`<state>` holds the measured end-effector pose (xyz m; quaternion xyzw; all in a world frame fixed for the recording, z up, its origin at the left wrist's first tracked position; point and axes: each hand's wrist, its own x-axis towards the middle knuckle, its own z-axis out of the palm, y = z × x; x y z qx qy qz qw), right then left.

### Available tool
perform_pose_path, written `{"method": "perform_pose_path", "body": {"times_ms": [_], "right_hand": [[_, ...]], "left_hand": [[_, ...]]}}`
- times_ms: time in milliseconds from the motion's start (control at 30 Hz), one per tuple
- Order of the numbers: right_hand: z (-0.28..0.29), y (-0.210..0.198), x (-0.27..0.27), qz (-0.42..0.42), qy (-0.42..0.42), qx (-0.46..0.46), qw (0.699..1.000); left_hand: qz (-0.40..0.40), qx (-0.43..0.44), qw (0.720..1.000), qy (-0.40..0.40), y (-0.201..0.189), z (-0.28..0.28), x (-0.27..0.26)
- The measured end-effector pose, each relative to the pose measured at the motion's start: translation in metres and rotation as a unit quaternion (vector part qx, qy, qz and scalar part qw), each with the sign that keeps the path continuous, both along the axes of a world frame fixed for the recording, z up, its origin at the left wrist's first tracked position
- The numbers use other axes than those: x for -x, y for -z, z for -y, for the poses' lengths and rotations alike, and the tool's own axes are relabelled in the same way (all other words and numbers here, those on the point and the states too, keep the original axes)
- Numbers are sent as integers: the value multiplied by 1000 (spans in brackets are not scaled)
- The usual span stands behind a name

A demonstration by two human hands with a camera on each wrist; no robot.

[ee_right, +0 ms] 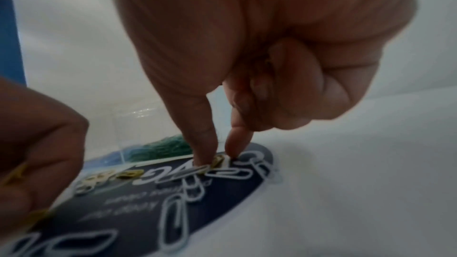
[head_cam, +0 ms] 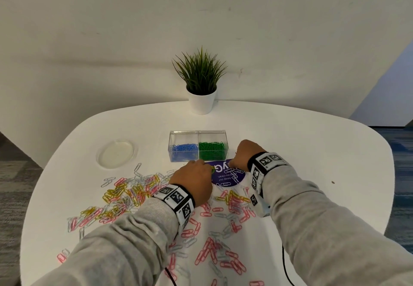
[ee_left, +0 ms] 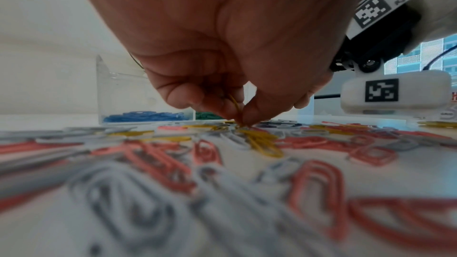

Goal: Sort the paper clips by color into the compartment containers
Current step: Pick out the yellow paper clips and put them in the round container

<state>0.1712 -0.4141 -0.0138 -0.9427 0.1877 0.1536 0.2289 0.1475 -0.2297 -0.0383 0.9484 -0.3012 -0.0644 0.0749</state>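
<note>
Gathering yellow clips: my left hand pinches several, my right hand nips one off the sticker. Next they need a box compartment, probably.

The table at frame centre is seen as smooth white w/ a soft sheen. The container above centre is clear glossy plastic. The paper clips, lower left, look coated in smooth colour. The sleeves are grey matt knit cloth. The round sticker is dark, printed, approx. satin.
</note>
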Motion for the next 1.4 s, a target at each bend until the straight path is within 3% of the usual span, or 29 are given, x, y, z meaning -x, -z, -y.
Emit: {"method": "perform_pose_path", "body": {"times_ms": [267, 400, 567, 633, 800, 1000, 1200, 1400], "right_hand": [[-19, -1, 4, -3, -6, 24, 1000], [-12, -24, 16, 16, 13, -13, 1000], [26, -87, 88, 71, -4, -83, 994], [50, -98, 130, 58, 14, -107, 992], [95, -93, 193, -22, 17, -31, 999], [98, -82, 207, -24, 34, -59, 997], [104, -76, 201, 5, 82, -144, 986], [106, -76, 207, 3, 141, -303, 943]], "left_hand": [[35, 42, 998, -6, 5, -2, 0], [42, 58, 997, 36, 0, -8, 4], [36, 118, 988, 98, -20, -18, 20], [35, 134, 984, 115, -29, -18, 31], [11, 138, 980, 140, -47, -1, 68], [-12, 138, 979, 150, -58, 30, 95], [-13, 142, 978, 150, -67, 53, 109], [-30, 150, 978, 145, -64, 90, 110]]}}
